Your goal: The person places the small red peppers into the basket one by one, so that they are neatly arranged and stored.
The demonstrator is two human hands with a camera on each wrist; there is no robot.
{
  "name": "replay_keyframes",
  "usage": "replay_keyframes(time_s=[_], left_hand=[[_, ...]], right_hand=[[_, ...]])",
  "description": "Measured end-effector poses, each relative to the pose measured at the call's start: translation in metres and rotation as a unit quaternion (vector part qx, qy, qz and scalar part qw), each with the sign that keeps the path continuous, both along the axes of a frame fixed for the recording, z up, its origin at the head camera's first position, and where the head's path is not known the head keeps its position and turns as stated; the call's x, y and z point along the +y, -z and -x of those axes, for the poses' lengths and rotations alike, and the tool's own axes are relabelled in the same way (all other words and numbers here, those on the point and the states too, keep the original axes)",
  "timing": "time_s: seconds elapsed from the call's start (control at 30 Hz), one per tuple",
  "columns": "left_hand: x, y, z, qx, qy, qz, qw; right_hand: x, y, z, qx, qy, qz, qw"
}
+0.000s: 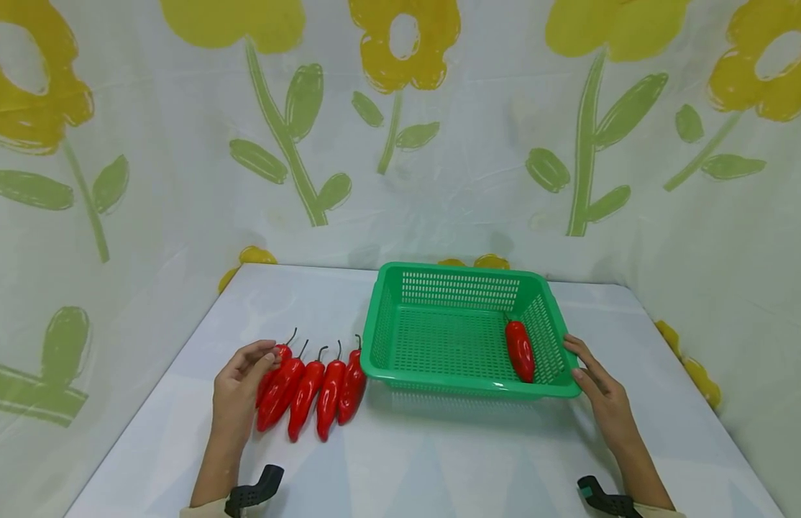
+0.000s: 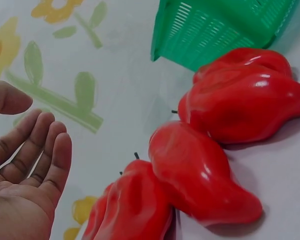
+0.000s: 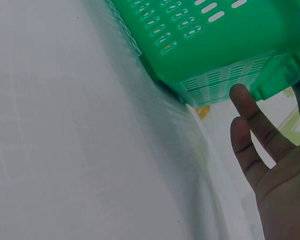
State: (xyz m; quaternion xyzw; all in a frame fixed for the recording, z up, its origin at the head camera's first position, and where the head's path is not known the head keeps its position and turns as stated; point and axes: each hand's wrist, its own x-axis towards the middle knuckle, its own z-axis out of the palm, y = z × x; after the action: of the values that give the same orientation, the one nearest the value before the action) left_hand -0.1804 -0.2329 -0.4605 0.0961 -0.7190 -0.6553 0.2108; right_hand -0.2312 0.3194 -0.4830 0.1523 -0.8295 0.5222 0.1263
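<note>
Several glossy red chili peppers (image 1: pixel 306 396) with dark stems lie side by side on the table, left of a green plastic basket (image 1: pixel 465 386). My left hand (image 1: pixel 241 379) hovers by the leftmost pepper (image 1: pixel 285 353) and partly covers it in the head view. Seen from the left wrist, the fingers (image 2: pixel 54 155) bend loosely, apart from the peppers, and hold nothing. One red pepper (image 1: pixel 520 351) lies inside the basket near its right wall. At the basket's right rim, my right hand (image 1: pixel 604 399) touches the edge, its lower fingers (image 3: pixel 262 125) extended beside the wall.
The white table (image 1: pixel 400 467) has a pale pattern at its front. A white cloth (image 1: pixel 439 201) printed with yellow flowers and green leaves hangs behind and at both sides. Black wrist straps (image 1: pixel 253 493) sit on both forearms.
</note>
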Motion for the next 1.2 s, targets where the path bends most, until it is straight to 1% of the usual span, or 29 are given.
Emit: replay_keyframes(time_s=[0.17,0.27,0.4,0.53,0.73,1.0,1.13,1.2], left_hand=[[-0.006,0.004,-0.001,-0.004,-0.007,0.01,0.9999],[-0.008,0.005,-0.002,-0.01,-0.015,0.031,0.9994],[-0.01,0.005,-0.002,-0.018,-0.026,0.048,0.9983],[-0.013,0.006,-0.003,-0.03,-0.034,0.057,0.9973],[-0.02,0.01,-0.005,-0.05,-0.057,0.072,0.9946],[-0.026,0.015,-0.005,-0.058,-0.044,0.097,0.9926],[-0.028,0.018,-0.005,-0.077,-0.045,0.114,0.9895],[-0.029,0.019,-0.005,-0.086,-0.047,0.133,0.9863]], right_hand=[[0.0,0.0,0.0,0.003,0.002,-0.004,1.0],[0.0,0.0,0.0,0.003,0.0,-0.003,1.0],[0.001,0.0,-0.001,0.005,-0.002,-0.001,1.0],[0.001,0.0,0.0,0.007,-0.005,0.001,1.0],[0.001,0.0,0.0,0.006,-0.008,0.002,1.0],[0.0,0.0,0.0,0.007,-0.004,-0.005,1.0],[0.0,0.0,0.0,0.006,-0.004,-0.004,1.0],[0.0,0.0,0.0,0.005,-0.003,-0.003,1.0]])
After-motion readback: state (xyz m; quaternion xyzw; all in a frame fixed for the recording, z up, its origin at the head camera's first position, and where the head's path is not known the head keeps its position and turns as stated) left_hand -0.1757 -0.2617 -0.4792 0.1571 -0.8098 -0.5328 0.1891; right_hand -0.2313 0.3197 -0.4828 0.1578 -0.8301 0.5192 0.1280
